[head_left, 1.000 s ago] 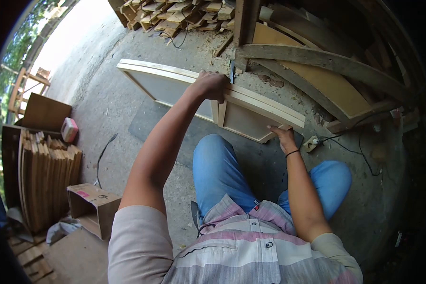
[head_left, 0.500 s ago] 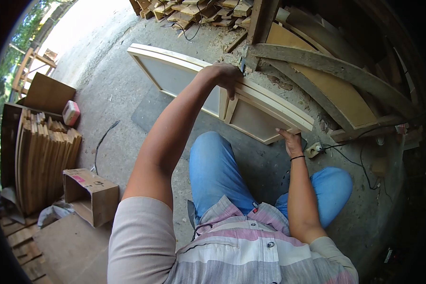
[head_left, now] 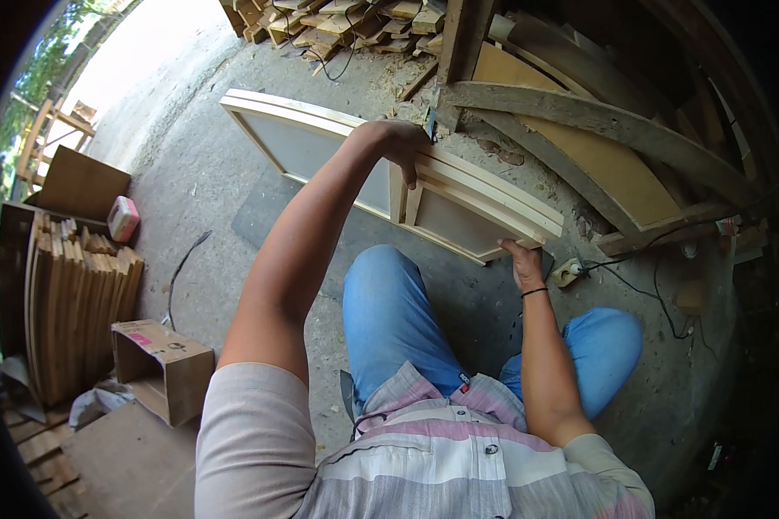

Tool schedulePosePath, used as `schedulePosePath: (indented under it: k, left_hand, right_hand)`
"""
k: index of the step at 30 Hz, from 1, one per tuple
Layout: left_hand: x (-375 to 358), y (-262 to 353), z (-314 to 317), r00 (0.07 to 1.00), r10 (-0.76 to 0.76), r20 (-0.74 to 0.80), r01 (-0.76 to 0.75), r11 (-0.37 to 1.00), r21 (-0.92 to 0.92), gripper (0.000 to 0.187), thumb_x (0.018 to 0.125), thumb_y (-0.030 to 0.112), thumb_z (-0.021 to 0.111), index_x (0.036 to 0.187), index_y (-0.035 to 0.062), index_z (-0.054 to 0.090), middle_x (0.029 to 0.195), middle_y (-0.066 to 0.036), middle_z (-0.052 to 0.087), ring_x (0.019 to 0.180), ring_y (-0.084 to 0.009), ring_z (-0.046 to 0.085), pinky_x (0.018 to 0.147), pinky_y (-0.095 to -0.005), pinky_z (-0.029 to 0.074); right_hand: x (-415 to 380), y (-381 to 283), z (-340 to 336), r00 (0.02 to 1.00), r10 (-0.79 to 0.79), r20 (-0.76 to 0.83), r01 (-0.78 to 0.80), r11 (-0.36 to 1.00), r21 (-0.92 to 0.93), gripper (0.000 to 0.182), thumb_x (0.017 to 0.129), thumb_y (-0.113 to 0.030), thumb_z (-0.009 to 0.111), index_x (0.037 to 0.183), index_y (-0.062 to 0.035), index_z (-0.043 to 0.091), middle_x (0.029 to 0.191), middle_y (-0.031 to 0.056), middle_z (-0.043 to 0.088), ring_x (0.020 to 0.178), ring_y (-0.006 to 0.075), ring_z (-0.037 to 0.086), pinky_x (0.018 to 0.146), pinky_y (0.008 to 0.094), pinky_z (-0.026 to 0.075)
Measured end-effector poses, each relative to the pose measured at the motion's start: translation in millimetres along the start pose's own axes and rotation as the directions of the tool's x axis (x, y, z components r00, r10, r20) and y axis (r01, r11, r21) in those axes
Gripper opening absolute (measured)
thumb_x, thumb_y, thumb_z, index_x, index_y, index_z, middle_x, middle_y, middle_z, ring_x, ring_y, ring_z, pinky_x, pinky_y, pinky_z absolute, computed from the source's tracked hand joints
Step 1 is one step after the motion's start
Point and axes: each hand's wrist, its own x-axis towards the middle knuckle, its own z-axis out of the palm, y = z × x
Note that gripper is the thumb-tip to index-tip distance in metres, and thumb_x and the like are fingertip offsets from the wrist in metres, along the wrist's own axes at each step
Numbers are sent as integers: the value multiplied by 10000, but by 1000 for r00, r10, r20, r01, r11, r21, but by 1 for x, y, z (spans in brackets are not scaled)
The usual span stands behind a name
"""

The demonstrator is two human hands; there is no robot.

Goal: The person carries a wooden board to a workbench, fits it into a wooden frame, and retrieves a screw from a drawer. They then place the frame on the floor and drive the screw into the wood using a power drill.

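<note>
A long light wooden frame with grey panels [head_left: 291, 138] stands on its long edge, slanting across the floor in front of my knees. My left hand [head_left: 395, 145] grips its top edge near the middle, thumb down over the near side. At the right end my right hand [head_left: 524, 263] holds the lower corner, with its thumb on the near face. The top edge shows parallel strips, so more than one frame may be pressed together. A dark flat sheet [head_left: 260, 208] lies beneath it.
Wood offcuts [head_left: 337, 30] are piled at the back. Curved timbers and a yellowish board [head_left: 580, 147] lean at right, near a power socket [head_left: 566, 273] with a cable. At left are stacked wood pieces [head_left: 78, 303], an open cardboard box [head_left: 163, 363] and a pink-and-white box [head_left: 123, 218].
The view has shifted slightly. Both hands keep their hold on the frame, which has tilted a little, its near face showing somewhat differently at the right end.
</note>
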Motion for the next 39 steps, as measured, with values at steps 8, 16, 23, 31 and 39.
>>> schedulePosePath:
  k: [8, 16, 23, 31, 39]
  left_hand:
    - [3, 3, 1, 997, -67, 23, 65, 995, 81, 566, 519, 276, 830, 1013, 65, 651, 970, -136, 667, 942, -330, 627, 800, -418, 497]
    - [-3, 11, 0, 979, -187, -78, 184, 982, -52, 469, 535, 270, 827, 941, 94, 674, 882, -109, 684, 858, -295, 649, 762, -404, 505]
    - [-7, 19, -1, 965, -216, -151, 210, 976, -58, 425, 568, 257, 811, 930, 87, 668, 823, -119, 681, 796, -284, 657, 740, -393, 508]
    - [-9, 23, -1, 956, -227, -188, 221, 974, -53, 405, 573, 277, 805, 898, 82, 662, 799, -122, 680, 761, -296, 659, 711, -403, 509]
    - [-8, 20, 1, 957, -216, -193, 217, 976, -15, 430, 570, 278, 811, 931, 90, 673, 853, -134, 686, 837, -324, 655, 768, -410, 504]
  right_hand:
    - [7, 3, 13, 1000, -8, 17, 7, 997, 71, 449, 673, 31, 738, 1089, -3, 574, 1037, 74, 620, 965, 213, 598, 852, 324, 468]
    - [9, 2, 12, 1000, -2, 23, 2, 1000, 7, 459, 672, 23, 725, 1105, 13, 575, 1030, 95, 638, 946, 216, 613, 831, 332, 489]
    - [11, -7, 6, 996, 59, 73, -56, 998, -39, 475, 688, -12, 745, 1125, 9, 560, 1060, 87, 618, 968, 216, 601, 861, 334, 480]
    - [19, 2, 2, 999, 1, 52, 7, 988, -156, 454, 686, -52, 754, 1093, 33, 572, 1053, 113, 633, 970, 219, 603, 839, 340, 482]
    - [11, -52, -38, 992, -61, 111, 101, 908, -406, 567, 673, 5, 709, 1214, 0, 538, 1152, 108, 603, 1052, 210, 570, 875, 318, 475]
